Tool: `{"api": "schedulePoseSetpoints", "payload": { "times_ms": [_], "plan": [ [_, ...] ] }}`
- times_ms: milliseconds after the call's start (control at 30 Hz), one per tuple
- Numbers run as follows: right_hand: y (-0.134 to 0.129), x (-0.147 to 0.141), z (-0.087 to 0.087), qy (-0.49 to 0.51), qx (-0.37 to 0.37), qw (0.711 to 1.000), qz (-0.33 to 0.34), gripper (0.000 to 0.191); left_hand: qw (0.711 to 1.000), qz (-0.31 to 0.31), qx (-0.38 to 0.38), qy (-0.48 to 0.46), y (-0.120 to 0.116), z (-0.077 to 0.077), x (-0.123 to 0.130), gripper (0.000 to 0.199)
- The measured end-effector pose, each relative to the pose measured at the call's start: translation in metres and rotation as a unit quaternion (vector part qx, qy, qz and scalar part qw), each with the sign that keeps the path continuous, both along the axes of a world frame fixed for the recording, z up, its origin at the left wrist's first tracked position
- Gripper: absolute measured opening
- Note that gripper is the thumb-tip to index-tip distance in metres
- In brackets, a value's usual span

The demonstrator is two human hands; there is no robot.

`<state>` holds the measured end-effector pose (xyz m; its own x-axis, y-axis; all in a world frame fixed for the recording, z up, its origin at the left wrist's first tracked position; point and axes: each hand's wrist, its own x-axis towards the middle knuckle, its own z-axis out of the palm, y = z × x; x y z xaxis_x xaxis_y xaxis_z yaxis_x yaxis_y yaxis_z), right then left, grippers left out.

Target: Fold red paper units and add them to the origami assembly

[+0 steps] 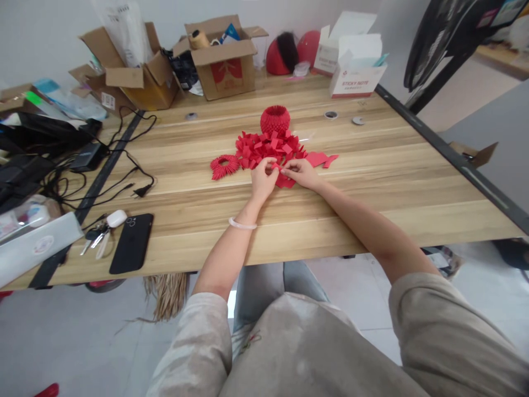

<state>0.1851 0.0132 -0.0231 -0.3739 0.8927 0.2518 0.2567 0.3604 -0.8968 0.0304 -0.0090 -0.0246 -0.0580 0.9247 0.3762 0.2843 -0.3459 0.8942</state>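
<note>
My left hand (265, 176) and my right hand (301, 173) meet over the table, their fingers pinched on a small red paper piece (278, 166) between them. Right behind them lies a heap of folded red paper pieces (270, 146). Beyond the heap stands a round red paper bowl (275, 119). To the left of the heap is a red paper ring (224, 166) with a hole in its middle. Flat red paper (316, 159) lies beside my right hand, and more red pieces (285, 181) lie under my hands.
On the wooden table (372, 193), a black phone (132, 242), keys (96, 232) and cables are at the left. Cardboard boxes (225, 71) and white sticky-note boxes (357, 69) line the back. A black fan (433, 44) stands beyond the right edge.
</note>
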Motion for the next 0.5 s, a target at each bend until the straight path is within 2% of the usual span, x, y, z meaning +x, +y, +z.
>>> {"api": "schedulePoseSetpoints", "payload": {
  "times_ms": [267,500],
  "plan": [
    [-0.0005,-0.0005,0.0005,0.018,-0.021,1.000,-0.003,0.033,1.000,0.016,0.007,-0.011,0.0004,0.0005,0.0000,0.013],
    [-0.0014,-0.0009,0.0013,0.015,-0.010,1.000,-0.011,0.029,1.000,0.025,0.017,-0.001,0.0009,-0.0002,-0.0003,0.012]
  ]
}}
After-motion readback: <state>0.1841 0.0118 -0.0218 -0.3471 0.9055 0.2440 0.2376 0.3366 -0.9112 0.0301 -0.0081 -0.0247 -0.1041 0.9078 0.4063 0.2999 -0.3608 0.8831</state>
